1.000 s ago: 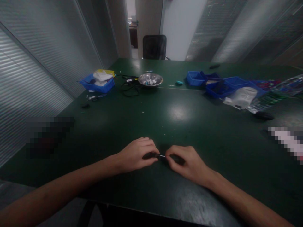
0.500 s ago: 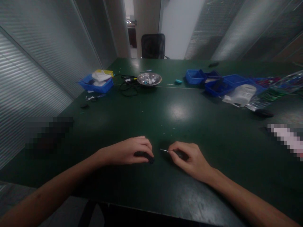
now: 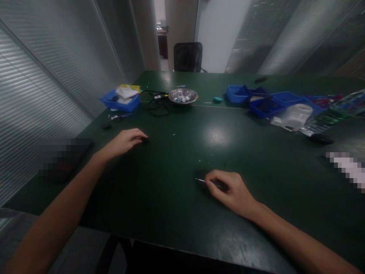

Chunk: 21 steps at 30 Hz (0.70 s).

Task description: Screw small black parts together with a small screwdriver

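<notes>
My right hand [image 3: 228, 188] rests on the dark green table [image 3: 176, 160] near its front edge, fingers pinched on a small tool [image 3: 201, 180] whose thin metal tip points left. My left hand [image 3: 125, 140] is stretched forward and to the left, fingers curled over a small black part [image 3: 145, 140] that touches the table. The two hands are well apart.
At the back left stands a blue bin [image 3: 119, 101] with white items, then black cables [image 3: 155, 104] and a metal bowl [image 3: 183, 96]. Several blue trays [image 3: 265, 102] and a white bag [image 3: 293, 116] lie at the back right. A black chair [image 3: 187, 57] stands beyond the table.
The hands separated: my left hand pulled the black part off the tool's tip and carried it forward and left across the table. My right hand stayed in place with the tool.
</notes>
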Motion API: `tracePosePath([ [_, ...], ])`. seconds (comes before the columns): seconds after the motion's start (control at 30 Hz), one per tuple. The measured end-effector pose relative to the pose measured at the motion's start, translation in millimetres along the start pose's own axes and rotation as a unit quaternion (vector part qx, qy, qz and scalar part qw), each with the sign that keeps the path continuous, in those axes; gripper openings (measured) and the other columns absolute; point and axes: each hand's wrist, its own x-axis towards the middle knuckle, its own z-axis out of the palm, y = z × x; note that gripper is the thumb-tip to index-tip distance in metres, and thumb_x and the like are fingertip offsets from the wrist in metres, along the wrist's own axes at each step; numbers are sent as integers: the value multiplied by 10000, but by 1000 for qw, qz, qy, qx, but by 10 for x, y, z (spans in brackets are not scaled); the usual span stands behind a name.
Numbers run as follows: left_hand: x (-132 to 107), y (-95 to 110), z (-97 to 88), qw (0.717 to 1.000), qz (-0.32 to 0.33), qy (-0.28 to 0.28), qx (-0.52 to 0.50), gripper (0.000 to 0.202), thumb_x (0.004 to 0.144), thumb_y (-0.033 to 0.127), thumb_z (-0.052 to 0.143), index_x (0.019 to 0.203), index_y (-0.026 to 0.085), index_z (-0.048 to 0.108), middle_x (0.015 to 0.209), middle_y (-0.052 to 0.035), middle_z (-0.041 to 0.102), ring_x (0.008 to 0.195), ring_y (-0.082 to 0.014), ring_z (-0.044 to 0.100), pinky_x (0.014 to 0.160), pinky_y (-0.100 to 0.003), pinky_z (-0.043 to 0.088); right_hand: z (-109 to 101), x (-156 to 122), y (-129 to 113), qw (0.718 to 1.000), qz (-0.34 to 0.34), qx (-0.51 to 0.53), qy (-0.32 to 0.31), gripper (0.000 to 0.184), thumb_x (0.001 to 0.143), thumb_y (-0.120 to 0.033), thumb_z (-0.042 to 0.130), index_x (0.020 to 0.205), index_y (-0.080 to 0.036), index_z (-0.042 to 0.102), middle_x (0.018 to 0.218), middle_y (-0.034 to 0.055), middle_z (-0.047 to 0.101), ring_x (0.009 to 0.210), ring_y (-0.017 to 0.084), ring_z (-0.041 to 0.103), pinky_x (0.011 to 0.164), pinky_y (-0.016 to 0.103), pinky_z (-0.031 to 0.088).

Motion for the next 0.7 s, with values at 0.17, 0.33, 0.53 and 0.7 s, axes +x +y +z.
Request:
tracePosePath([
  [0.17, -43, -589, -80, 992, -95, 78, 2, 392, 906, 460, 612, 1198, 229, 734, 1258, -91, 687, 1110, -258, 654, 1020, -408, 508, 9, -11, 23, 1000, -6, -8, 1, 158, 994, -242, 571, 901, -184, 684, 777, 6, 692, 618, 126, 619, 598, 247, 442],
  [0.33, -102, -769, -110, 975, -165, 143, 35, 530, 795, 483, 737, 1243, 202, 699, 1207, -114, 688, 1028, -266, 668, 907, -390, 543, 10, -21, 20, 1000, -2, -4, 0, 152, 996, -244, 576, 908, -187, 686, 770, -3, 688, 606, 122, 605, 580, 243, 430],
  [0.53, -136, -871, -189, 953, -277, 110, 61, 320, 762, 481, 766, 938, 215, 759, 901, -66, 713, 800, -241, 669, 697, -329, 502, 3, -15, 2, 1000, -5, -2, 0, 154, 996, -238, 574, 905, -182, 686, 771, -2, 686, 604, 115, 604, 581, 236, 426],
  [0.7, -116, -835, -187, 952, -278, 97, 79, 230, 790, 433, 735, 878, 223, 766, 844, -57, 702, 761, -237, 661, 666, -324, 489, -4, -15, 6, 1000, -1, -3, 0, 147, 991, -241, 577, 910, -183, 684, 775, 0, 690, 618, 123, 618, 594, 240, 435],
])
